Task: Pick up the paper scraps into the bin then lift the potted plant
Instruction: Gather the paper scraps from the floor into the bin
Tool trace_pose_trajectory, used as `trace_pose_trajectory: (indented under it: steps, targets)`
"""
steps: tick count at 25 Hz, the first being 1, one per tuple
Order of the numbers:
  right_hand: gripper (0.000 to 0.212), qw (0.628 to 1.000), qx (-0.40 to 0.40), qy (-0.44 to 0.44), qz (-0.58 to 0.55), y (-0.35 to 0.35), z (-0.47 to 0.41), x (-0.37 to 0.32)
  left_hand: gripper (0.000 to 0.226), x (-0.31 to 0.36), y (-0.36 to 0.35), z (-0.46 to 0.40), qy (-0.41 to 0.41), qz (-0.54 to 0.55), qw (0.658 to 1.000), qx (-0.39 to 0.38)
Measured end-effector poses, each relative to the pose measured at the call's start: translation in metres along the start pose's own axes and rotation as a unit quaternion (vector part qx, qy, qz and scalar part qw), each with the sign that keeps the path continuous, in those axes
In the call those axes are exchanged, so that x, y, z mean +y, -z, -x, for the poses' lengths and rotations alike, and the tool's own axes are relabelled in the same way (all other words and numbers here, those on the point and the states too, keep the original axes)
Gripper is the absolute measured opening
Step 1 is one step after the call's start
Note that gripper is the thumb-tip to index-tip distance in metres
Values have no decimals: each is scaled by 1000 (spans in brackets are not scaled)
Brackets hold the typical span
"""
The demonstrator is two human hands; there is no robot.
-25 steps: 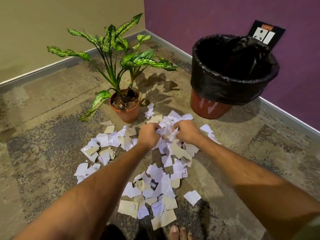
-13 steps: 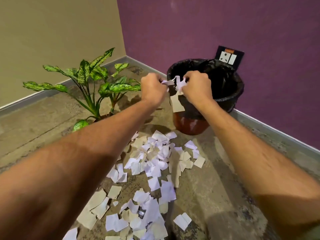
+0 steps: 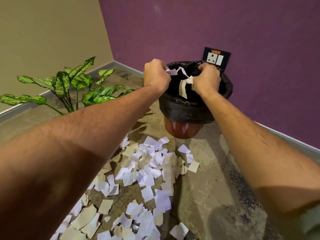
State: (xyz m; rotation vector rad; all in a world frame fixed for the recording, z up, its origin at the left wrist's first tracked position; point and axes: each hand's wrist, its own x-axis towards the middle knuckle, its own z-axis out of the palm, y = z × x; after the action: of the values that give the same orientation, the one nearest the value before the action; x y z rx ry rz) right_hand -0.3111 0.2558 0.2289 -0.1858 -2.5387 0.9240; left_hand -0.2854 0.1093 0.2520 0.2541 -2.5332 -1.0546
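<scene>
Over the mouth of the bin (image 3: 194,108), my left hand (image 3: 156,76) and right hand (image 3: 207,80) each pinch a clutch of scraps (image 3: 183,85), the opening straight below both, the remaining paper (image 3: 152,163) on the floor nearer me, the plant (image 3: 74,84) off left.

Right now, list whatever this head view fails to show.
- Pot of the potted plant: hidden behind the left forearm.
- Inside of the bin: too dark to tell how many scraps lie in it.
- Fingertips of the left hand and right hand: turned away, so the grip on the held scraps is only partly seen.
- Paper scraps on the floor: cut off by the bottom edge.
</scene>
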Motion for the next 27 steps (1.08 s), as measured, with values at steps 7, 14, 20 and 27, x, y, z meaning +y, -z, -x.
trace_pose_trajectory:
  steps: [7,14,20,27]
  targets:
    - [44,997,-19,43,-56,-2,13,12,17,9,-19,-12,-5,-7,999,-45]
    - [36,983,38,168,-62,-2,47,6,55,-9,-19,14,-133,-3,987,-88]
    - [28,942,-17,336,-2,-36,103,0,49,-74,1,67,-184,-28,979,-78]
    - [34,853,-301,389,172,-98,172,17,43,-165,15,139,-76,-69,974,-201]
